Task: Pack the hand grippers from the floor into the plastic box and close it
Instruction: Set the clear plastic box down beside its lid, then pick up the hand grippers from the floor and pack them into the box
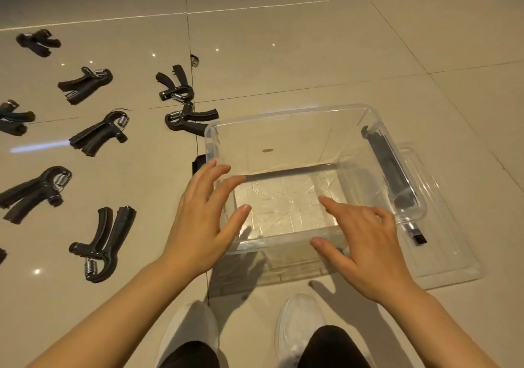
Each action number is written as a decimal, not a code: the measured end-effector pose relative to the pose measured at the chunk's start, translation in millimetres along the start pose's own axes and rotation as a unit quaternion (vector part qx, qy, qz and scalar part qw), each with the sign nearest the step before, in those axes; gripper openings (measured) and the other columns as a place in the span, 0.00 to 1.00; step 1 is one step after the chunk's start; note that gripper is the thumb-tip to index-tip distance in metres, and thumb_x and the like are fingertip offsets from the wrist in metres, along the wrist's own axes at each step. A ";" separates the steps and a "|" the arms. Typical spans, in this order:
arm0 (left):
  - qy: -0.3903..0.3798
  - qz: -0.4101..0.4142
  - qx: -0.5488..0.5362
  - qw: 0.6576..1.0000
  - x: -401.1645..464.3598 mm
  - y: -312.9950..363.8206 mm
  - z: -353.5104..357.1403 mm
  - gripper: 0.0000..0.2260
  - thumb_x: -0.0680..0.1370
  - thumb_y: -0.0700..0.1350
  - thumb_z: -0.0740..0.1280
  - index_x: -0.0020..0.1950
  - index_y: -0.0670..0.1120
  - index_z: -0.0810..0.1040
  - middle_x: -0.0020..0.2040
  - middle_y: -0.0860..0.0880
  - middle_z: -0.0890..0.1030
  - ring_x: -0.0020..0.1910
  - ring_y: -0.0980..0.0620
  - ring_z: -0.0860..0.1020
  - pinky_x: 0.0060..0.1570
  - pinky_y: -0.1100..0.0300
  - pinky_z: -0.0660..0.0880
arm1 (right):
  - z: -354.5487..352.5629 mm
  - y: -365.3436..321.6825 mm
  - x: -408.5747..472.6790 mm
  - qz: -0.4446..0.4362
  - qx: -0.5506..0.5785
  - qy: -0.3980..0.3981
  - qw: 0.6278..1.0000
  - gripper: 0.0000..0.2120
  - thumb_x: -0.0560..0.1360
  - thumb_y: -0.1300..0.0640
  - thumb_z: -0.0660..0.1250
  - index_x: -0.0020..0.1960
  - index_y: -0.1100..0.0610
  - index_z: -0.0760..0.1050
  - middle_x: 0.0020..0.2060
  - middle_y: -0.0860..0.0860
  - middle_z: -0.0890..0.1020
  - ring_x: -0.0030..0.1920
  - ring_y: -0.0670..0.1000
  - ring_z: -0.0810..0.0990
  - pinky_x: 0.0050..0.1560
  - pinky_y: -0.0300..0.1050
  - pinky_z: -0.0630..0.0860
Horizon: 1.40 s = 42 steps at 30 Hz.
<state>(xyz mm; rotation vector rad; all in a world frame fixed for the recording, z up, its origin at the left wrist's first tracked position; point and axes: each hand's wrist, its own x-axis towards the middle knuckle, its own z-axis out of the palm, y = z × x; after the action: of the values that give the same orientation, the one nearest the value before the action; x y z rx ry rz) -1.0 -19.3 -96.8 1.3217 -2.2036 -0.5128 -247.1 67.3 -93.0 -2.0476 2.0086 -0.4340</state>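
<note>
glossy beige floor tiles (283, 64) with dark grout lines, two white shoes (300, 325) below.

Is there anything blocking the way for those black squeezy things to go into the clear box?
Nothing visible does. The plastic box stands open and looks empty, its lid lying under and beside it on the right. The hand grippers lie on bare floor to its left. Both hands, left hand and right hand, are at the box's near rim, holding nothing.
</note>
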 end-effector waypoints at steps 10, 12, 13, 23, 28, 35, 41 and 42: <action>-0.099 -0.153 0.086 0.979 -113.9 -50.6 -76.9 0.13 0.78 0.51 0.63 0.62 0.52 0.75 0.55 0.55 0.78 0.44 0.63 0.74 0.45 0.67 0.71 | 24.0 -122.7 -1.3 -0.080 0.114 0.063 0.988 0.23 0.72 0.43 0.61 0.64 0.51 0.72 0.58 0.49 0.77 0.59 0.52 0.74 0.59 0.50 0.65; -0.075 -0.200 0.067 0.975 -133.6 -55.8 -83.2 0.12 0.78 0.50 0.63 0.59 0.51 0.77 0.53 0.55 0.79 0.47 0.60 0.76 0.49 0.62 0.74 | 34.9 -141.5 -19.9 -0.143 0.091 0.028 0.985 0.22 0.72 0.43 0.59 0.62 0.51 0.74 0.58 0.50 0.77 0.59 0.52 0.74 0.59 0.53 0.67; -0.064 -0.218 0.059 0.972 -143.1 -56.4 -84.0 0.11 0.78 0.50 0.64 0.59 0.51 0.77 0.52 0.55 0.79 0.48 0.59 0.76 0.50 0.60 0.75 | 38.2 -147.2 -28.4 -0.165 0.083 0.011 0.983 0.22 0.72 0.43 0.59 0.61 0.51 0.74 0.58 0.50 0.77 0.59 0.52 0.74 0.59 0.54 0.69; 0.040 -0.321 0.044 0.945 -200.1 -102.7 -132.6 0.11 0.77 0.48 0.65 0.59 0.49 0.76 0.49 0.54 0.78 0.49 0.55 0.77 0.50 0.55 0.76 | 46.5 -194.2 -22.9 -0.250 0.035 -0.100 0.962 0.21 0.71 0.49 0.70 0.63 0.50 0.72 0.60 0.50 0.75 0.60 0.55 0.73 0.57 0.54 0.74; 0.052 -0.351 0.048 0.934 -202.8 -153.1 -135.7 0.12 0.77 0.49 0.64 0.60 0.51 0.75 0.51 0.54 0.78 0.49 0.56 0.76 0.49 0.55 0.76 | 82.7 -223.3 -4.9 -0.303 0.014 -0.105 0.947 0.20 0.69 0.51 0.71 0.59 0.52 0.74 0.57 0.53 0.77 0.57 0.56 0.77 0.50 0.53 0.76; 0.044 -0.420 0.016 0.906 -214.5 -211.5 -117.6 0.14 0.77 0.46 0.65 0.63 0.49 0.73 0.57 0.51 0.75 0.52 0.58 0.72 0.49 0.64 0.69 | 151.1 -257.9 40.7 -0.315 -0.025 -0.147 0.937 0.19 0.73 0.53 0.54 0.58 0.56 0.76 0.59 0.59 0.77 0.57 0.61 0.77 0.50 0.54 0.76; 0.079 -0.450 0.030 0.889 -206.6 -260.8 -129.7 0.16 0.77 0.45 0.66 0.64 0.47 0.73 0.61 0.48 0.74 0.61 0.50 0.70 0.57 0.62 0.64 | 199.0 -281.5 96.8 -0.302 -0.080 -0.186 0.932 0.25 0.66 0.57 0.71 0.62 0.56 0.74 0.61 0.61 0.76 0.58 0.64 0.76 0.52 0.60 0.75; 0.086 -0.450 0.039 0.888 -203.8 -270.8 -132.7 0.16 0.76 0.44 0.66 0.64 0.46 0.73 0.62 0.48 0.73 0.62 0.49 0.69 0.59 0.61 0.64 | 206.6 -284.8 106.2 -0.297 -0.091 -0.195 0.930 0.28 0.63 0.58 0.74 0.62 0.56 0.74 0.61 0.61 0.76 0.58 0.65 0.76 0.51 0.62 0.75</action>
<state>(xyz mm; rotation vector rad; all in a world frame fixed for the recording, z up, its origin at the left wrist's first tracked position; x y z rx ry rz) 347.1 31.8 -190.3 2.3125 -1.3657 -0.5907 95.3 -38.8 -173.9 -2.5925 1.2185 0.0744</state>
